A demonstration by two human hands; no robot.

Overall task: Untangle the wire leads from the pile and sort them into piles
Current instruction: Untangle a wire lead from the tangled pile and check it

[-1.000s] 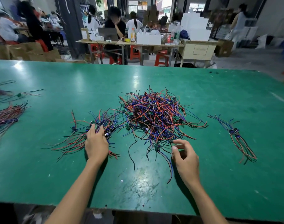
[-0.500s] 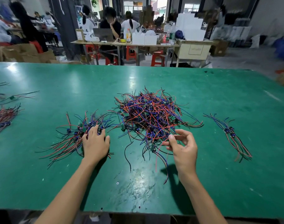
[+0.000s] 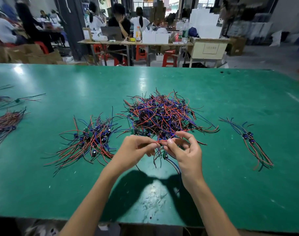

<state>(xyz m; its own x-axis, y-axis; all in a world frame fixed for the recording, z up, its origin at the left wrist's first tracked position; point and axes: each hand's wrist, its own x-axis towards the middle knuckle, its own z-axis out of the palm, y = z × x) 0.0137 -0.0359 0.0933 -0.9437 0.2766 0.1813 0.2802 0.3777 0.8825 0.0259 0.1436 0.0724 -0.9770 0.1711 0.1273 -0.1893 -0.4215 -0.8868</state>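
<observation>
Red lead (image 3: pixel 159 142) pinched in both grips, left hand (image 3: pixel 135 150), right hand (image 3: pixel 184 152); yanking risked dragging tangled pile (image 3: pixel 162 116).

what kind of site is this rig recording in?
Likely a small electronics assembly workshop: a big green worktable with a tangled wire-lead pile, other workers at a bench behind, and cardboard boxes stacked around.
</observation>
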